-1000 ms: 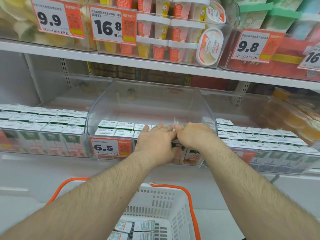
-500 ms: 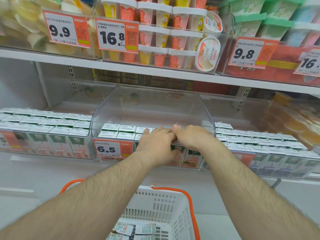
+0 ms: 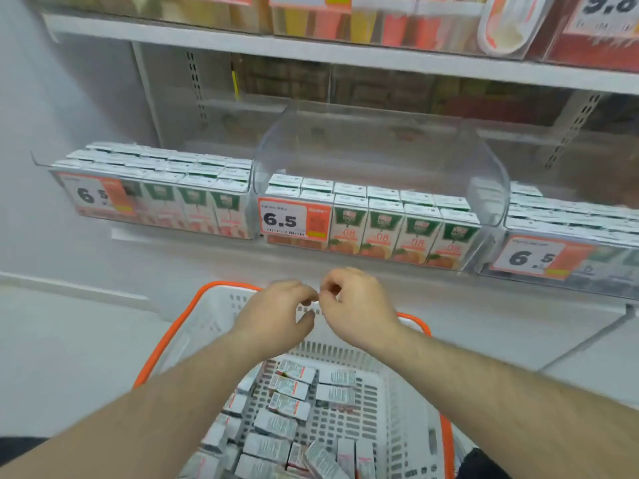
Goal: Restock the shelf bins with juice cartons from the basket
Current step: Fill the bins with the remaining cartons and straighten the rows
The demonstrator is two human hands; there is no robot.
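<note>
Both hands have been drawn back from the middle bin (image 3: 484, 188), where they were pressed against the front row of cartons half a second ago, and are now held over the far rim of the basket (image 3: 408, 392). The left hand (image 3: 280, 316) is loosely curled with nothing between its fingers; the right hand (image 3: 356, 309) is likewise curled and empty, thumb and fingertips near each other but gripping nothing. The 2 hands are almost touching at the fingertips.

From this it is judged that one placement is finished and that a fresh pick from the basket is about to be made. The juice cartons in the basket (image 3: 294, 399) are lying flat and jumbled on its floor, below and nearer than the hands. The cartons in the middle bin (image 3: 383, 226) are stood upright in 2 visible rows at the front, beside a price tag (image 3: 294, 219) reading 6.5; the far part of that bin is seen to be unfilled.

The left bin (image 3: 155, 198) and the right bin (image 3: 570, 250) are smeared by motion blur, and the right one is cut off at the frame edge. The near end of the basket is cut off at the bottom, so the count of remaining cartons cannot be told. The print on the cartons cannot be read beyond "08".
</note>
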